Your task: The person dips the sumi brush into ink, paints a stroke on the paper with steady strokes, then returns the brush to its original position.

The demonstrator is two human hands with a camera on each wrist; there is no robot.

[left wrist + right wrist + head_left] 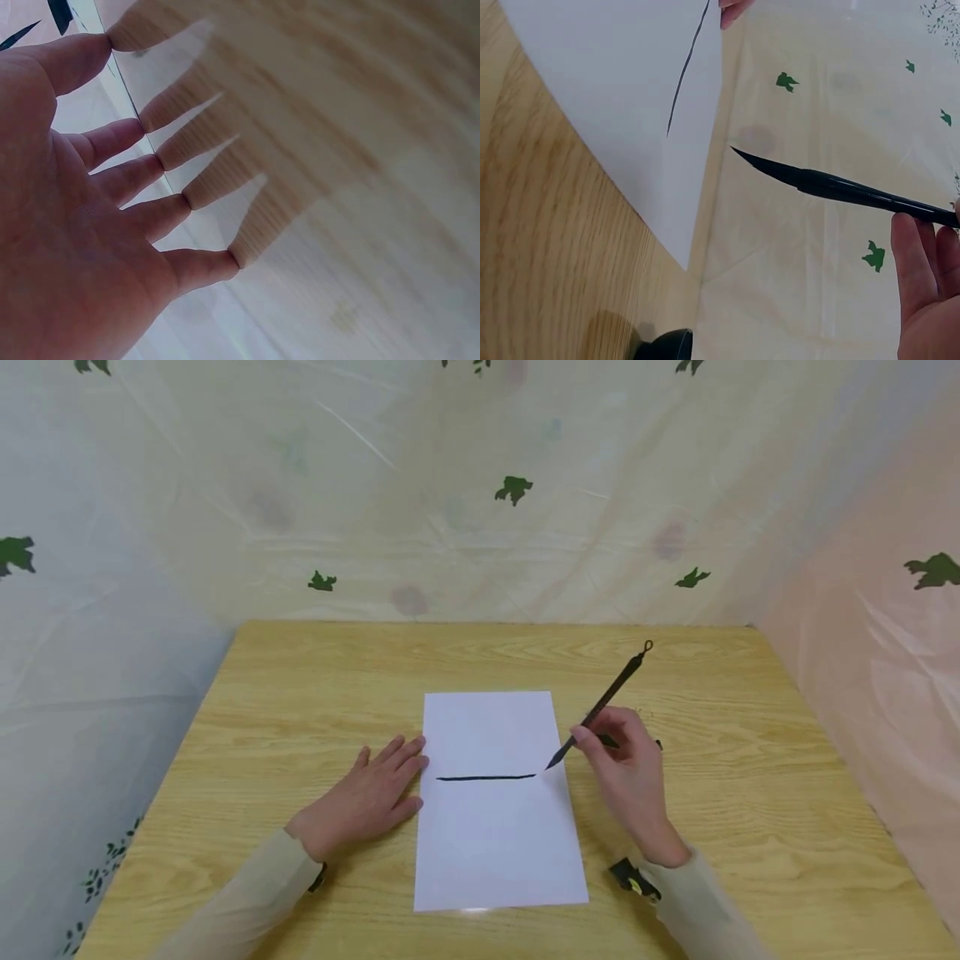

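Observation:
A sheet of white paper [498,860] lies on the wooden table, with one black, roughly horizontal stroke [486,777] across its middle. My right hand [630,768] pinches a dark ink brush [611,693] with a loop at its top end. The brush slants down to the left, and its pointed black tip [769,166] is raised off the paper, just right of the stroke's end. With fingers spread, my left hand [371,797] rests on the table, its fingertips at the paper's left edge. In the left wrist view its fingertips [217,262] press on the tabletop.
A small black object [667,346] stands on the table [300,677], mostly hidden behind my right hand in the head view; its kind is unclear. Pale curtains [420,527] with green leaf-like shapes hang behind the table and at both sides.

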